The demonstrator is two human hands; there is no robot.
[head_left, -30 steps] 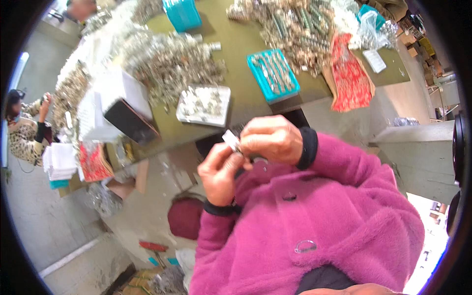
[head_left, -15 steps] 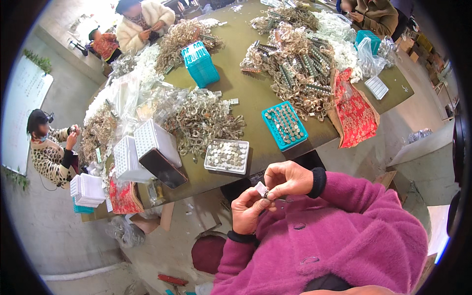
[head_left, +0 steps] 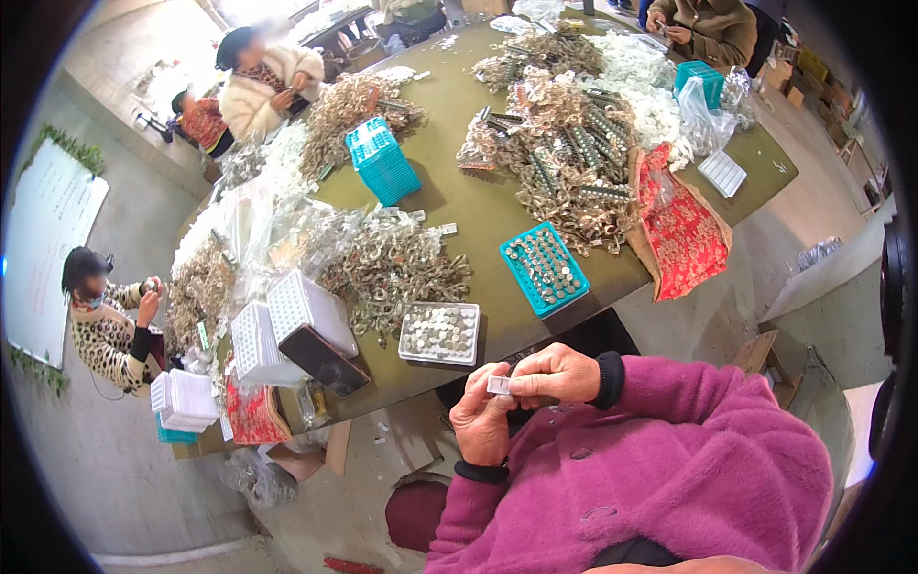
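My left hand [head_left: 481,426] and my right hand [head_left: 558,373] meet in front of my purple coat, just off the table's near edge. Between their fingertips is a small white rectangular plastic piece [head_left: 498,385]; both hands pinch it. Whatever else lies behind the fingers is hidden. On the table beyond my left hand sits a white tray [head_left: 437,359] of small round silvery pieces. Beyond my right hand stands a turquoise tray [head_left: 564,305] with rows of similar round pieces.
Heaps of tangled metal bands [head_left: 397,273] cover much of the olive table [head_left: 459,201]. A dark phone [head_left: 325,362] leans against stacked white trays [head_left: 311,311]. Stacked turquoise trays [head_left: 387,177] stand farther back. Red patterned cloth [head_left: 681,230] hangs over the right edge. Several people work around the table.
The white piece has turned so its flat face shows more, and my hands have drawn closer together and a little lower in view. The whole view has shifted slightly.
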